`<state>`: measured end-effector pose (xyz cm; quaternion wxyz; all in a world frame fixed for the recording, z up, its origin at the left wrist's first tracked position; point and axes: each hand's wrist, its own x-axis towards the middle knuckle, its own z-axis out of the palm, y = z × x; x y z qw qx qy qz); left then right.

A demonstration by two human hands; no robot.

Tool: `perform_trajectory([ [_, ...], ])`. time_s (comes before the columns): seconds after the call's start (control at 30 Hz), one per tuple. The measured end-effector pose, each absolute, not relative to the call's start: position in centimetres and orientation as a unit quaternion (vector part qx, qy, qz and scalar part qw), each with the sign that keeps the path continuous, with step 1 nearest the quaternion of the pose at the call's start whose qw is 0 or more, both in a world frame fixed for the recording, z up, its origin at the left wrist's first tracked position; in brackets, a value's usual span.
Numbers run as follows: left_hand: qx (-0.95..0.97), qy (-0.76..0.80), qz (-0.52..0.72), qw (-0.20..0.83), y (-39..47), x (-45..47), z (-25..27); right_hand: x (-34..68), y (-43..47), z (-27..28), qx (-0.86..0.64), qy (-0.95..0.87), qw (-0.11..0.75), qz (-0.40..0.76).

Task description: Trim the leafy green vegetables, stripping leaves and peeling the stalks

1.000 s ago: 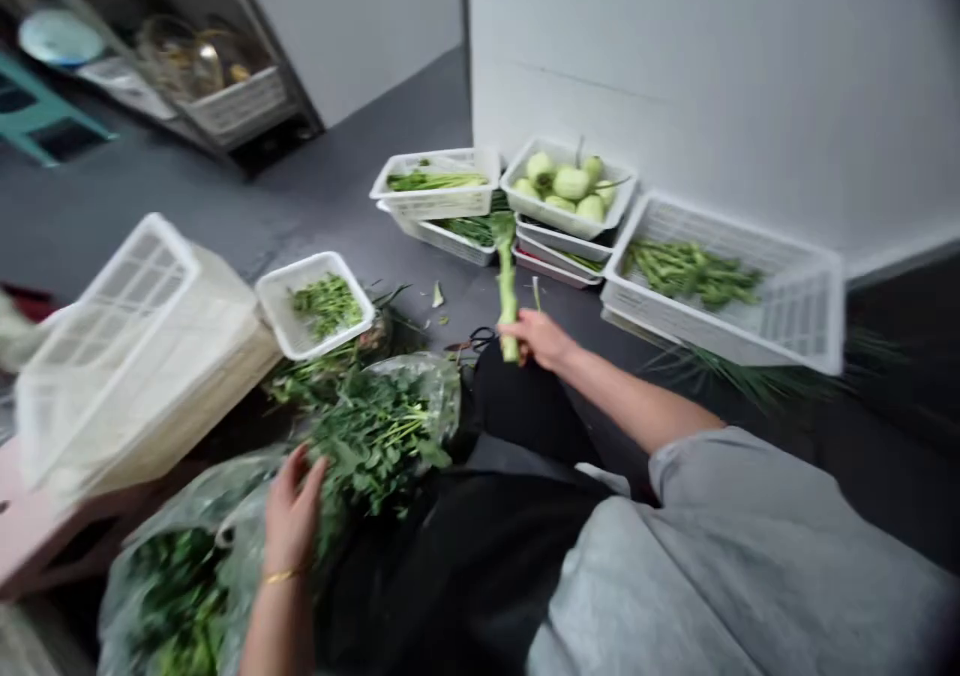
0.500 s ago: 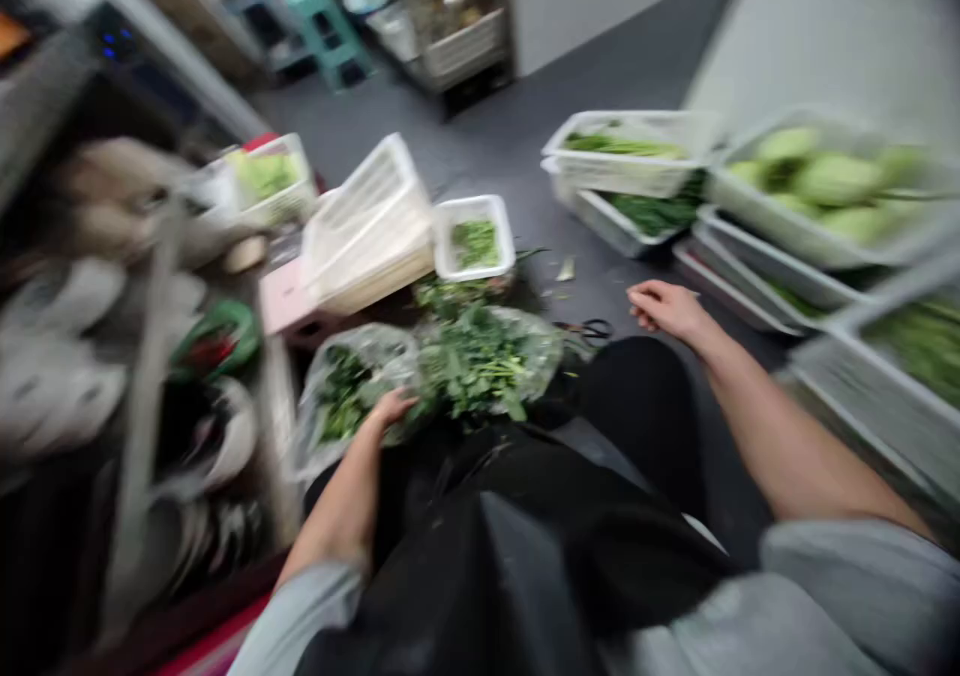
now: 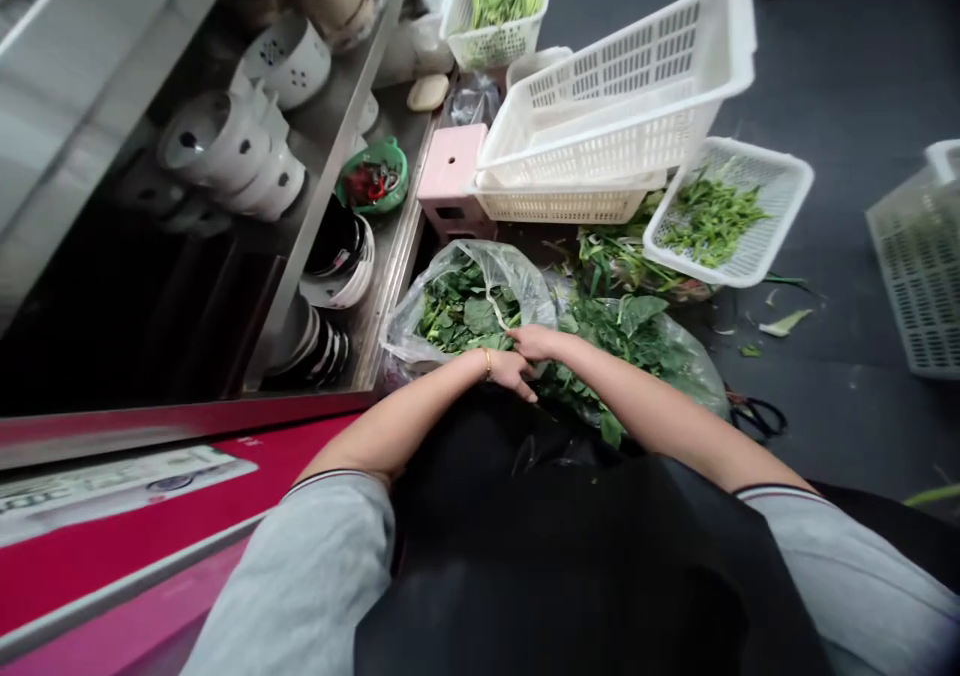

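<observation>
My hands meet at the near rim of a clear plastic bag [image 3: 409,331] filled with leafy greens [image 3: 469,306]. My left hand [image 3: 511,370], a gold bangle at its wrist, has fingers stretched toward the right and holds nothing I can see. Just above it, my right hand [image 3: 538,342] reaches in from the right with its fingers bent at the bag's edge; their tips are partly hidden, so what they grip is unclear. Beneath my right forearm, more leafy greens [image 3: 626,331] lie on a second clear plastic bag [image 3: 694,361].
Scissors [image 3: 757,414] lie on the floor at right. Ahead stand a basket of cut greens [image 3: 784,181], stacked white baskets [image 3: 600,146] and a pink stool [image 3: 452,171]. A metal shelf [image 3: 390,306] with pots and bowls borders the left. Another white basket [image 3: 919,286] is far right.
My view has turned left and come closer to the bags. My right hand has swung from above the floor at right to the left bag, beside my left hand.
</observation>
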<state>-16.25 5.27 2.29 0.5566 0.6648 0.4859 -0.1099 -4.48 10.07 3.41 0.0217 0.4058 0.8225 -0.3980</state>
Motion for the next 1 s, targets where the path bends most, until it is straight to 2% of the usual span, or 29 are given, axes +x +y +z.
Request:
perform_trajectory([
  [0.03, 0.633, 0.514, -0.087, 0.572, 6.5, -17.4, 2.0, -4.5, 11.4, 2.4, 0.433, 0.818, 0.090, -0.367],
  [0.1, 0.575, 0.617, -0.055, 0.534, 9.2, -19.3, 0.9, -3.4, 13.6, 0.6, 0.464, 0.811, 0.183, -0.305],
  [0.17, 0.542, 0.710, -0.052, 0.448, 11.6, -20.3, -0.9, -1.6, 14.6, -0.5, 0.471, 0.813, 0.193, -0.283],
  [0.23, 0.539, 0.738, -0.080, 0.398, 12.8, -20.1, -3.4, -0.2, 14.3, -1.0, 0.462, 0.819, 0.207, -0.269],
  [0.4, 0.568, 0.691, -0.296, 0.334, 10.8, -16.8, -9.2, 0.7, 11.3, -1.0, 0.414, 0.855, 0.206, -0.235],
  [0.5, 0.601, 0.659, -0.330, 0.309, 9.9, -17.4, -9.7, 1.4, 11.0, -0.6, 0.408, 0.864, 0.173, -0.238],
  [0.67, 0.648, 0.634, -0.339, 0.253, 12.4, -21.6, -4.6, 3.6, 11.1, 0.4, 0.376, 0.885, 0.124, -0.247],
  [0.93, 0.729, 0.563, -0.383, 0.064, 14.8, -23.8, 10.0, 3.7, 8.5, 6.1, 0.359, 0.906, 0.064, -0.214],
  [1.0, 0.743, 0.568, -0.354, 0.011, 14.9, -24.4, 14.2, 3.8, 8.0, 8.5, 0.368, 0.904, 0.036, -0.215],
])
